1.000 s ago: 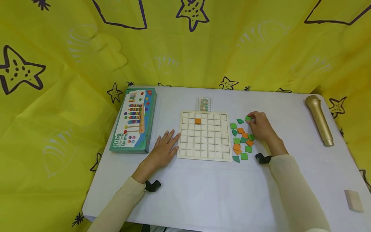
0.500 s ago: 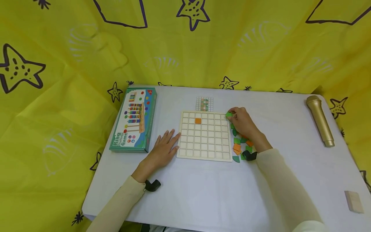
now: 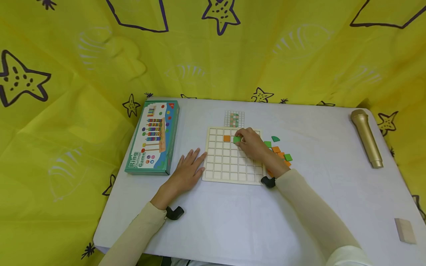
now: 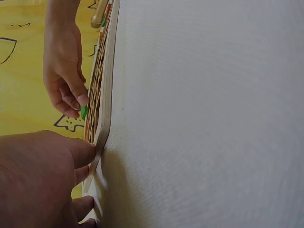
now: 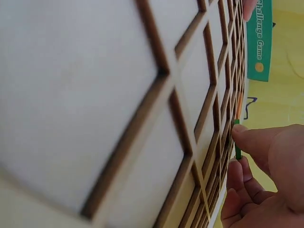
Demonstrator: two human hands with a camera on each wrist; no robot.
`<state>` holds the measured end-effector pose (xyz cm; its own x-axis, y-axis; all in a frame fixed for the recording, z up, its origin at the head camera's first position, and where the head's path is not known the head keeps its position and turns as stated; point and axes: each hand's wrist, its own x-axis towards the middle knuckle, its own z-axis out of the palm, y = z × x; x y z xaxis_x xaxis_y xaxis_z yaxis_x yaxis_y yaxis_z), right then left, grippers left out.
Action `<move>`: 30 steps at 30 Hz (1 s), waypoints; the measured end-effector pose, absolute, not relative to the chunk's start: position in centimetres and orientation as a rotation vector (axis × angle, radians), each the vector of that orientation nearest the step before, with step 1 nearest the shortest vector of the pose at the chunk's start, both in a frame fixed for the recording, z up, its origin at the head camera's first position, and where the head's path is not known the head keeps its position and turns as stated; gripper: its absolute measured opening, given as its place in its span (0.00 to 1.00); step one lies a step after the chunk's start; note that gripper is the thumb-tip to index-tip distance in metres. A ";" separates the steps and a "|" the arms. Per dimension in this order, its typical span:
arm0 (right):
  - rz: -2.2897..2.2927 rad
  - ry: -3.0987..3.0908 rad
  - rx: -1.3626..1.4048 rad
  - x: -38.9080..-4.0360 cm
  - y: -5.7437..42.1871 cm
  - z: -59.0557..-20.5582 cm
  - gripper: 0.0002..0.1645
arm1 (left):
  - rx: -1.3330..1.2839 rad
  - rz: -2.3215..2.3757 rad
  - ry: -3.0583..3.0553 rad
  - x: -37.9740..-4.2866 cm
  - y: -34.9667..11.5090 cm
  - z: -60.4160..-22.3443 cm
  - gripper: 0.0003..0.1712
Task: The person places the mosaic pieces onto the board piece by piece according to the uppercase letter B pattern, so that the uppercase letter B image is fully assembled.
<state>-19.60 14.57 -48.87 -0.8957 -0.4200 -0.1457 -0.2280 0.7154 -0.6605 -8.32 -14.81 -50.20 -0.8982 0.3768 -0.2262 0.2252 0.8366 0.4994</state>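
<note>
A wooden grid board (image 3: 216,176) lies mid-table, with an orange square tile (image 3: 226,138) set in one cell of its second row. My right hand (image 3: 253,145) pinches a green square tile (image 3: 236,139) between thumb and fingers, close over the cells just right of the orange tile. The right wrist view shows this green tile (image 5: 238,138) held on edge against the grid. My left hand (image 3: 187,171) rests with fingers spread at the board's left edge; in the left wrist view its fingertips (image 4: 85,153) are right at the rim.
Loose orange and green tiles (image 3: 276,149) lie right of the board, partly hidden by the right arm. A pattern card (image 3: 234,119) sits behind the board. A ring game box (image 3: 153,138) is at left, a gold microphone (image 3: 367,138) and a wooden block (image 3: 405,231) at right.
My right hand has carried the green square tile leftward from the loose pile to over the board, beside the orange tile. The left hand has stayed in place.
</note>
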 end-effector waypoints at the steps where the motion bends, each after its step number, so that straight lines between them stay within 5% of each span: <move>1: -0.962 2.635 -0.510 -19.6 14.4 -48.9 0.17 | 0.457 0.682 2.704 -8.3 -14.8 -50.2 0.35; 8: -0.956 2.643 -0.484 -20.1 13.6 -49.1 0.08 | 0.458 0.684 2.710 -8.4 -14.9 -50.3 0.35; 30: -0.887 2.771 -0.614 -19.6 14.2 -48.8 0.11 | 0.447 0.689 2.700 -8.3 -14.8 -50.4 0.35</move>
